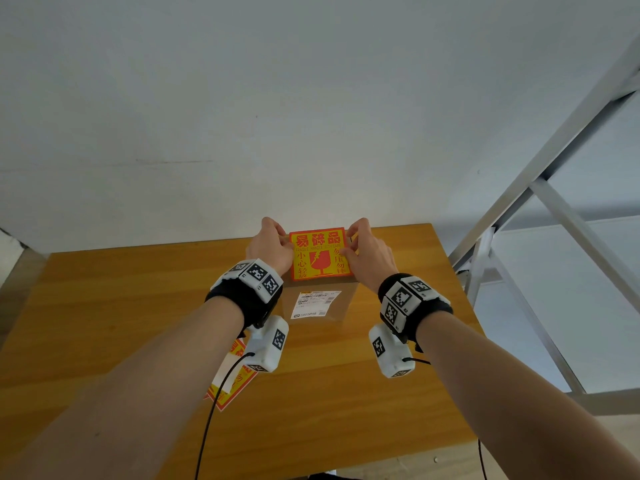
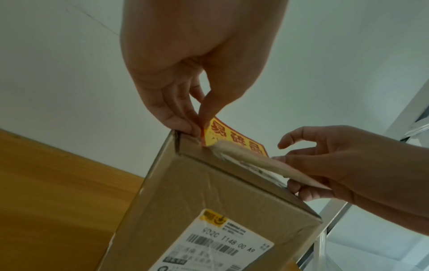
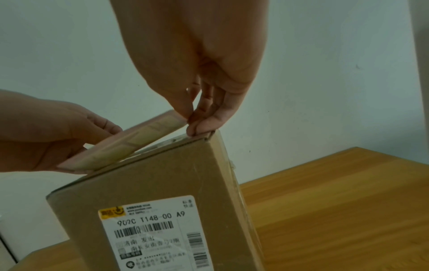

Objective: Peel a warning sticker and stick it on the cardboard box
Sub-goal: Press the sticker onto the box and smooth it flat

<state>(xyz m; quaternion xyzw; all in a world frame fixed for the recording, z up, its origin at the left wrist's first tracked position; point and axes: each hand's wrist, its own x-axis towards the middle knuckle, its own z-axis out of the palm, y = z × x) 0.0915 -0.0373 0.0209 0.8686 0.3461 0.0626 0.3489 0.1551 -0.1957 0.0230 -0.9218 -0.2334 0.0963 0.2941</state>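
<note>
Table (image 1: 346,393): wooden, set against a pale wall (image 1: 242,116); a metal frame (image 1: 540,174) stands to its right.

Box (image 1: 343,303): cardboard, upright at the table's far middle, with a white shipping label (image 1: 314,304) on its near face. Both wrist views give the label print, "902C T148-00 A9"; the head view does not resolve it.

Sticker (image 1: 319,252): red and yellow, printed face up, held over the box top. The head view shows the full face with its broken-glass symbol. The right wrist view shows only the pale underside (image 3: 130,141), raised clear of the top at its far end and down at the box's near top edge. The left wrist view shows a strip of the printed face (image 2: 234,135) above that underside.

Sheet (image 1: 231,375): more stickers, lying on the table near the left forearm, seen in the head view only.

Left hand (image 1: 272,247): thumb and fingers pinch the sticker's far left corner; fingertips (image 2: 183,126) touch the box's top corner.

Right hand (image 1: 369,252): thumb and fingers pinch the far right corner, fingertips (image 3: 197,128) touching the box's top edge.
</note>
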